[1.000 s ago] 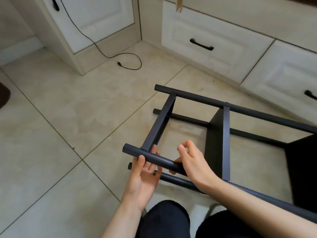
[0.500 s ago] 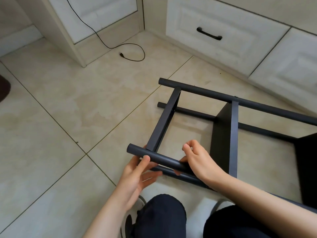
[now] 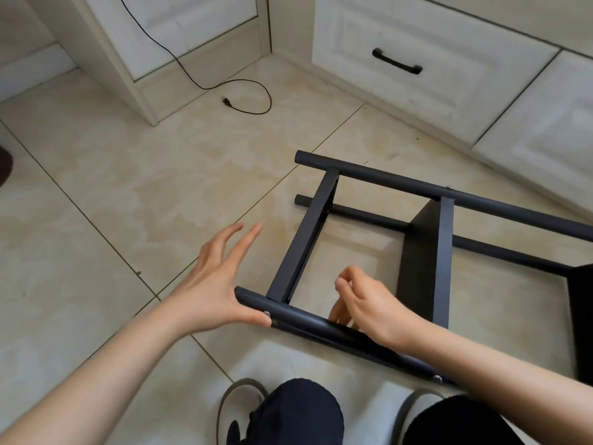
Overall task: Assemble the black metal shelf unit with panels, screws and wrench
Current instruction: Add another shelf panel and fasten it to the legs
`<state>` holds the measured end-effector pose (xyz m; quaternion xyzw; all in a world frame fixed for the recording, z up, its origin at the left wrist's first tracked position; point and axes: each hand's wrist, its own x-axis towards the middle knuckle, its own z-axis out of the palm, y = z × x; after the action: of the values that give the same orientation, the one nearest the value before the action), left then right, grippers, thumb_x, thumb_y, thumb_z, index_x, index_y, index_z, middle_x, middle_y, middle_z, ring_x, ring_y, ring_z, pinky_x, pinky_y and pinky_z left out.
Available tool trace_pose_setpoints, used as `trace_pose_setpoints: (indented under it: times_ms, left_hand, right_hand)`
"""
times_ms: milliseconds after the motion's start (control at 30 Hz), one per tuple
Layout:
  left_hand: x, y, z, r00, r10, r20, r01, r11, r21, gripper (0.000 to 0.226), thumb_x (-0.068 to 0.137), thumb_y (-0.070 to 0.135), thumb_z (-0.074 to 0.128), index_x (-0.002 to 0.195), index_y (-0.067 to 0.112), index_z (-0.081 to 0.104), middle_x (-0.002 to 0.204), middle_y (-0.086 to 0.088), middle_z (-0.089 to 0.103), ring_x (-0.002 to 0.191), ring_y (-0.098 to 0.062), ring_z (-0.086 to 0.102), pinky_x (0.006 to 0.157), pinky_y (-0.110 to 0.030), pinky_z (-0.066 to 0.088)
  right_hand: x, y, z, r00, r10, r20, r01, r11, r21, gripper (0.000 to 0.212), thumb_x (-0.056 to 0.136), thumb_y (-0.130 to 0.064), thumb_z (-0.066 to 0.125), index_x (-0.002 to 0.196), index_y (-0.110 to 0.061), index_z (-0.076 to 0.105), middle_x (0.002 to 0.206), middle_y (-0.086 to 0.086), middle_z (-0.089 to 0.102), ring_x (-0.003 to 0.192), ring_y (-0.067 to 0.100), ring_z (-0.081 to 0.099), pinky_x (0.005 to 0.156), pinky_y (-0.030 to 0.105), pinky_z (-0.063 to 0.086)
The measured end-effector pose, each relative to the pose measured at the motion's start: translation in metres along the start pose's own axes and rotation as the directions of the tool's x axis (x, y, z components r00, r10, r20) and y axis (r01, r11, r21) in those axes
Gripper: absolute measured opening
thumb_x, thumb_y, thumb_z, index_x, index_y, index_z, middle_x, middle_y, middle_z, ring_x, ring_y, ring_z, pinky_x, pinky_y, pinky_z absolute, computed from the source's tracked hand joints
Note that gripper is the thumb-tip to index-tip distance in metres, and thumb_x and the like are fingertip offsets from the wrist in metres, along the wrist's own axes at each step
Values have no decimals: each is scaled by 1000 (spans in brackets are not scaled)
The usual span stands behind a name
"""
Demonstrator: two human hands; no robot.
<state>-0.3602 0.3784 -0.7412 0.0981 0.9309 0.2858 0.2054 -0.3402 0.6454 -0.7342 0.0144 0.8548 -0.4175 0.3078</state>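
Note:
The black metal shelf unit (image 3: 378, 178) lies on its side on the tiled floor, its round posts running left to right. A flat crossbar (image 3: 305, 236) joins the near and far posts, and a black panel (image 3: 420, 258) stands between them further right. My left hand (image 3: 211, 284) is spread open, fingers pointing away, with the thumb pressed on the left end of the near post (image 3: 298, 319) beside a screw head (image 3: 266, 313). My right hand (image 3: 369, 303) curls over the same post from above, its fingers bent down behind it.
White cabinet drawers with a black handle (image 3: 396, 61) run along the back right. A black cable (image 3: 247, 91) loops on the floor by the cabinet corner. My knees and shoes (image 3: 237, 403) are at the bottom edge, close to the near post.
My left hand has let go of the near post's end and opened wide, with only the thumb on it. The right hand stays curled over the post. The view has shifted.

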Motion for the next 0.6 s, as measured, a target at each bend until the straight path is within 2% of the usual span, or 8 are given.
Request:
trace_pose_setpoints:
  times_ms: [67, 133, 233, 333, 400, 467, 533, 600]
  left_hand:
    - [15, 7, -13, 988, 113, 105, -130, 977, 169, 141, 46, 71, 84, 143, 69, -18, 153, 36, -26, 152, -7, -18, 123, -47, 21]
    - [28, 15, -21, 959, 181, 218, -244, 918, 312, 142, 50, 69, 85, 141, 67, -25, 151, 34, -39, 148, -9, -33, 122, -46, 9]
    - [43, 28, -24, 903, 239, 358, -396, 786, 474, 146, 52, 70, 85, 140, 63, -32, 148, 27, -49, 143, -16, -44, 120, -45, -3]
    - [57, 41, -24, 844, 250, 475, -513, 633, 579, 149, 53, 73, 82, 143, 54, -35, 149, 18, -51, 138, -18, -50, 120, -49, -11]
    - [66, 47, -24, 810, 241, 535, -573, 519, 634, 149, 53, 79, 78, 148, 46, -33, 153, 13, -49, 137, -19, -51, 120, -51, -16]
    - [73, 52, -24, 778, 227, 586, -619, 435, 653, 149, 54, 86, 71, 154, 35, -26, 158, 9, -42, 135, -18, -53, 116, -48, -26]
    - [78, 54, -24, 752, 233, 617, -653, 392, 648, 148, 54, 91, 66, 160, 24, -14, 164, 6, -28, 135, -17, -52, 109, -43, -35]
    - [80, 54, -25, 727, 276, 628, -684, 358, 635, 140, 56, 93, 62, 159, 15, 10, 169, -1, -5, 140, -19, -48, 107, -40, -37]
  right_hand:
    - [11, -8, -14, 996, -66, -68, 63, 997, -42, 25, 105, -35, 29, 102, -17, 47, 78, 1, 72, 73, 11, 66, 74, 35, 55]
    - [23, -15, -29, 978, -129, -161, 115, 989, -93, 28, 104, -34, 29, 98, -15, 49, 76, 3, 69, 72, 17, 63, 71, 40, 53]
    - [46, -20, -52, 934, -214, -285, 163, 968, -192, 32, 103, -29, 30, 85, -9, 49, 72, 10, 59, 67, 33, 55, 63, 50, 46]
    - [70, -24, -74, 837, -399, -374, 222, 873, -435, 31, 104, -25, 31, 85, -5, 46, 78, 8, 53, 75, 30, 49, 65, 43, 36]
    - [87, -26, -88, 764, -497, -412, 156, 761, -629, 31, 103, -20, 31, 94, 0, 52, 95, 15, 54, 91, 33, 48, 77, 41, 36]
    - [103, -27, -99, 746, -503, -437, 79, 718, -692, 33, 104, -20, 31, 101, 3, 55, 107, 21, 54, 98, 36, 46, 84, 43, 37]
    - [121, -28, -106, 775, -467, -426, 47, 715, -698, 36, 106, -24, 30, 108, 2, 55, 120, 19, 52, 105, 36, 45, 90, 43, 37]
    - [136, -27, -107, 842, -400, -361, 48, 724, -689, 38, 106, -27, 26, 111, -2, 54, 125, 15, 50, 110, 36, 45, 95, 46, 33]
